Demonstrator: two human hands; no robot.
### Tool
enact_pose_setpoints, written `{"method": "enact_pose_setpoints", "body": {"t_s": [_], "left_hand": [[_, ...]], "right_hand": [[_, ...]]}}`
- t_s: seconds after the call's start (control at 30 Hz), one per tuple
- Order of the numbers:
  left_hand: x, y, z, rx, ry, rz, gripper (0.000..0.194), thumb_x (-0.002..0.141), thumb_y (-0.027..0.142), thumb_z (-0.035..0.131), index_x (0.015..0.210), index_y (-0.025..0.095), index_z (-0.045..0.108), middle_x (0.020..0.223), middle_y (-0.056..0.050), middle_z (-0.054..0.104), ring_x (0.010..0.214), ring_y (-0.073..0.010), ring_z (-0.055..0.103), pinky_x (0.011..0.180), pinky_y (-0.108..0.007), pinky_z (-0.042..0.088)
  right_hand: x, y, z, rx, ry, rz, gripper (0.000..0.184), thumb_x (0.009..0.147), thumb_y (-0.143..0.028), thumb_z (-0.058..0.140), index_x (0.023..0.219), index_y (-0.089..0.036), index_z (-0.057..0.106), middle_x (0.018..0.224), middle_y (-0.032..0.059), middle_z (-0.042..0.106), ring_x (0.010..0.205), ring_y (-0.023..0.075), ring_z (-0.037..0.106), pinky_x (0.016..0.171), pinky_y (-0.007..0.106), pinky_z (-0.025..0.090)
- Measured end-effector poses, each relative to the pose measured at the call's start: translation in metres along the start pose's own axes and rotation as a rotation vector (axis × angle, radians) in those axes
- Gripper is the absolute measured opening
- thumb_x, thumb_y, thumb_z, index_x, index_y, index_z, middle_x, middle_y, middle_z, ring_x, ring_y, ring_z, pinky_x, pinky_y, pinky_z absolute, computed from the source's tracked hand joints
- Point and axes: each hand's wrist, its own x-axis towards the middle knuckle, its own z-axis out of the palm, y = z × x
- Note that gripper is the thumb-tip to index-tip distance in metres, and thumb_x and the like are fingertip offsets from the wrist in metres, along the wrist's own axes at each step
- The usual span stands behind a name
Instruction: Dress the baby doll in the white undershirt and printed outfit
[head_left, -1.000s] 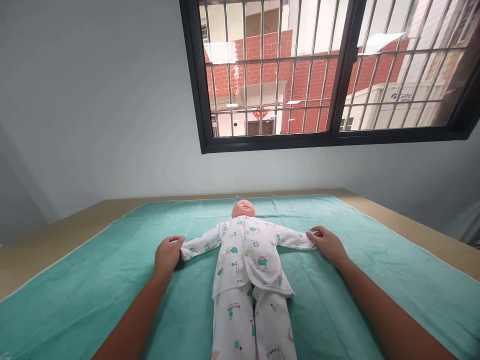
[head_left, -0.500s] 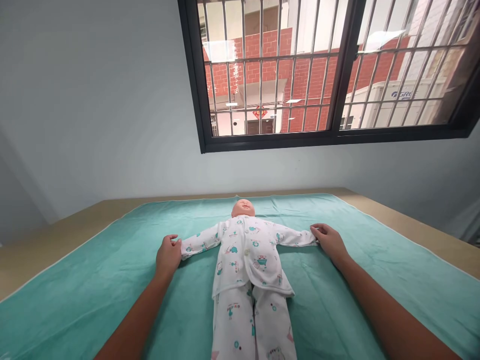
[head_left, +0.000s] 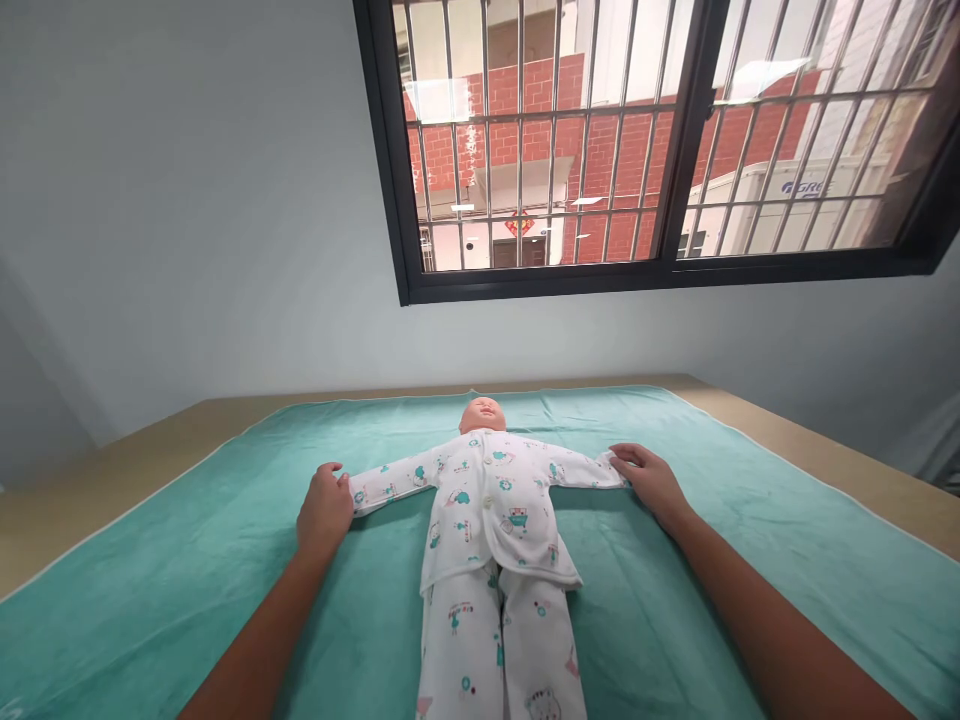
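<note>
A baby doll [head_left: 484,412] lies face up on a teal blanket [head_left: 187,560]. It wears a white printed top [head_left: 491,500] and matching trousers [head_left: 495,640], arms stretched out to both sides. My left hand [head_left: 324,510] is closed on the end of the doll's sleeve on the left side. My right hand [head_left: 649,478] is pinched on the cuff of the sleeve on the right side. Both forearms reach in from the bottom edge.
The blanket covers a tan table [head_left: 90,480] that stands against a pale wall. A black-framed window [head_left: 660,150] with bars fills the upper right, with a brick building outside.
Both hands slid a little to the left and outward with the sleeve ends, so the doll's arms lie straighter. The doll shifted slightly left.
</note>
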Motion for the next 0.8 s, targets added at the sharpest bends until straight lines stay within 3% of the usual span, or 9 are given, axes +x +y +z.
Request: {"method": "enact_pose_setpoints", "body": {"t_s": [0.33,0.6,0.7,0.8], "left_hand": [[-0.005,0.005,-0.005,0.179,0.038,0.091,0.038,0.098,0.035,0.022,0.128,0.024,0.041,0.131,-0.011,0.049,0.096,-0.0270,0.063,0.072,-0.036,0.046],[-0.018,0.000,0.003,0.290,-0.118,0.181,0.029,0.093,0.031,0.035,0.107,0.022,0.058,0.106,-0.011,0.059,0.082,-0.0268,0.064,0.069,-0.036,0.046],[-0.019,0.000,0.003,0.289,-0.097,0.200,0.031,0.092,0.028,0.034,0.111,0.022,0.058,0.110,-0.013,0.057,0.087,-0.0280,0.063,0.071,-0.038,0.046],[-0.018,0.005,0.002,0.252,-0.061,0.250,0.033,0.091,0.024,0.034,0.114,0.021,0.058,0.116,-0.013,0.055,0.102,-0.0297,0.058,0.083,-0.040,0.046]], "right_hand": [[0.007,0.017,-0.002,-0.163,0.174,0.032,0.042,0.077,-0.035,0.050,0.115,-0.021,0.060,0.101,0.0059,0.072,0.091,0.0224,0.066,0.080,0.034,0.049],[-0.002,0.010,0.005,-0.419,0.170,0.020,0.024,0.075,-0.027,0.052,0.093,-0.024,0.068,0.092,0.0047,0.068,0.086,0.0230,0.063,0.078,0.033,0.045],[-0.008,0.003,0.011,-0.504,0.193,0.003,0.027,0.075,-0.023,0.051,0.096,-0.022,0.067,0.104,0.0091,0.060,0.085,0.0229,0.061,0.075,0.034,0.044],[-0.014,-0.009,0.015,-0.562,0.222,-0.039,0.033,0.076,-0.019,0.050,0.105,-0.020,0.065,0.119,0.0126,0.050,0.094,0.0254,0.059,0.080,0.037,0.043]]}}
